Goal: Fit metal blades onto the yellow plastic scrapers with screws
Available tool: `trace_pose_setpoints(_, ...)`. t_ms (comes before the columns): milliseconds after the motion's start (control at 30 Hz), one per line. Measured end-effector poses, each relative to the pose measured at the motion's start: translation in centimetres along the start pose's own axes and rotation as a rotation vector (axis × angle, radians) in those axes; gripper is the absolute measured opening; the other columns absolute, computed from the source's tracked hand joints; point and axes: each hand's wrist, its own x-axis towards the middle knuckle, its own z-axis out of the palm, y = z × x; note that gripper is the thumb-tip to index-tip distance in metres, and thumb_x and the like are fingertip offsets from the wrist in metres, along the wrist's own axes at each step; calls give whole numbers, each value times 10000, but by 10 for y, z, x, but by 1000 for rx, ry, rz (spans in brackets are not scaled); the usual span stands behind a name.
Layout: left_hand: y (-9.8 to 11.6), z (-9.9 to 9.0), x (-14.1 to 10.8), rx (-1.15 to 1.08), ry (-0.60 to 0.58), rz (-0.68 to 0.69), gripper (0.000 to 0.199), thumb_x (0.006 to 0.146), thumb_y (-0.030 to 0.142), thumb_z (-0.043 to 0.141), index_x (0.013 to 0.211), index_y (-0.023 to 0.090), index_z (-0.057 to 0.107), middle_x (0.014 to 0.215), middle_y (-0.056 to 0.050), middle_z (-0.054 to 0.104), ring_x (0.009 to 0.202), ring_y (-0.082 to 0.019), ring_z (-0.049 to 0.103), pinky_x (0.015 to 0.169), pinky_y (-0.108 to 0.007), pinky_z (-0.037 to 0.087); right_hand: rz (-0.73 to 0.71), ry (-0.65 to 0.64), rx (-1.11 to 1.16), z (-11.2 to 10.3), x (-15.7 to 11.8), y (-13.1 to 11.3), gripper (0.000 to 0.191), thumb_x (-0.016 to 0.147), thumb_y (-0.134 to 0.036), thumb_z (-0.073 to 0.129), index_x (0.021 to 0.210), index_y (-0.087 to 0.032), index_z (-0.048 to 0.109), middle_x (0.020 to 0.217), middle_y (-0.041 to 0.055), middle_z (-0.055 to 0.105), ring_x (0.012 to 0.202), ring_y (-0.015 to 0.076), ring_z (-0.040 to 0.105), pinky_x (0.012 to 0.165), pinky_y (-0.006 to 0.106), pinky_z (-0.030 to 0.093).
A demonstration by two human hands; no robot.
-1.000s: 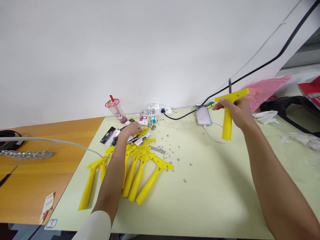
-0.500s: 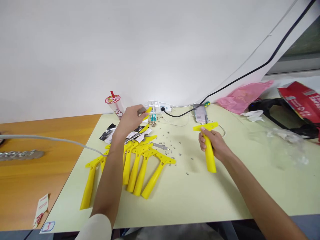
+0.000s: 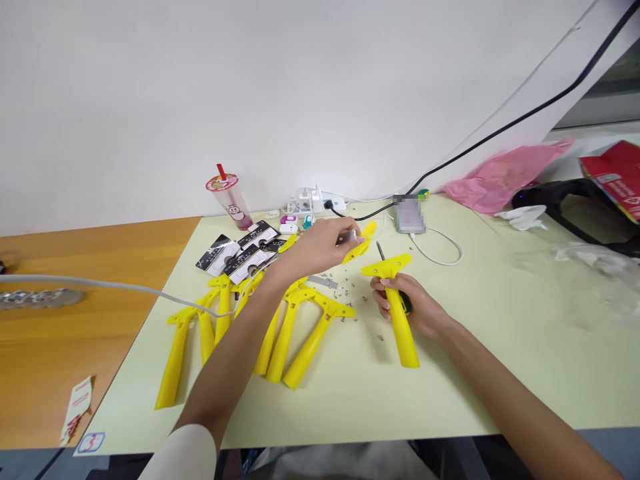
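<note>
My left hand (image 3: 325, 245) is closed on a flat yellow clamp plate (image 3: 365, 244), and a shiny metal blade (image 3: 349, 237) shows at its fingers. Just to the right, my right hand (image 3: 420, 305) grips a yellow scraper handle (image 3: 402, 330) with its T-shaped head up. A screwdriver (image 3: 381, 251) is in that same hand, its shaft sticking up behind the head. On the table left of it lie several more yellow scraper handles (image 3: 313, 347), partly covered by my left forearm. Small screws (image 3: 345, 291) are scattered near a loose grey blade (image 3: 323, 282).
Black-and-white cards (image 3: 245, 262) and a cup with a red straw (image 3: 233, 203) stand at the back left. A power strip (image 3: 303, 202) and a phone (image 3: 409, 215) with cables lie along the wall. On the right are a pink bag (image 3: 500, 180), black headgear (image 3: 560, 200) and clear plastic (image 3: 585, 267).
My left hand has moved right from the cards, carrying the yellow plate and blade towards the handle. My right hand has come slightly left and lower, and the screwdriver shaft now shows.
</note>
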Motion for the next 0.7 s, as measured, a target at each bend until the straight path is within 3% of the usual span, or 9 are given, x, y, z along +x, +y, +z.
trace_pose_setpoints(133, -5, 8, 4, -5, -33, -20, 177, 1012, 337, 548, 929, 201, 625, 730, 20, 615, 644, -141, 505, 635, -286, 360, -12, -20, -14, -1, -2, -1, 258, 882, -375, 826, 859, -195, 642, 775, -18, 547, 555, 103, 481, 501, 282, 503)
trace_pose_setpoints(300, -13, 15, 8, 40, 1, -70, 137, 1018, 289, 525, 973, 207, 625, 778, 11, 655, 679, -154, 552, 662, -297, 374, -18, -30, -1, -5, 1, 2, 303, 939, -453, 775, 861, -182, 666, 706, -29, 519, 500, 79, 414, 456, 246, 443)
trace_pose_setpoints(400, -19, 22, 10, 71, 21, -111, 115, 1010, 276, 539, 979, 212, 630, 836, -7, 694, 729, -170, 591, 672, -304, 380, -41, -13, 61, -7, 1, 2, 313, 963, -486, 741, 968, -175, 716, 848, 5, 566, 583, 87, 434, 489, 236, 463)
trace_pose_setpoints(533, -28, 28, 11, 59, 29, -105, 114, 1010, 270, 538, 973, 219, 633, 815, 0, 682, 707, -168, 572, 659, -304, 377, -28, -52, 194, -10, 0, -1, 259, 951, -381, 754, 1091, -164, 760, 972, 44, 570, 743, 131, 501, 594, 260, 526)
trace_pose_setpoints(633, -31, 29, 11, 18, 35, -86, 121, 1021, 278, 535, 973, 222, 631, 777, 19, 655, 676, -157, 545, 646, -299, 373, -3, -114, 232, -14, 0, -3, 299, 890, -324, 797, 1131, -148, 773, 977, 55, 561, 790, 150, 523, 635, 281, 552)
trace_pose_setpoints(700, -31, 28, 10, -12, 42, -84, 114, 1022, 288, 550, 978, 224, 634, 775, 27, 653, 671, -149, 542, 643, -294, 376, 5, -141, 210, -18, 0, -3, 302, 880, -337, 814, 1115, -151, 778, 925, 44, 554, 721, 135, 506, 564, 269, 530)
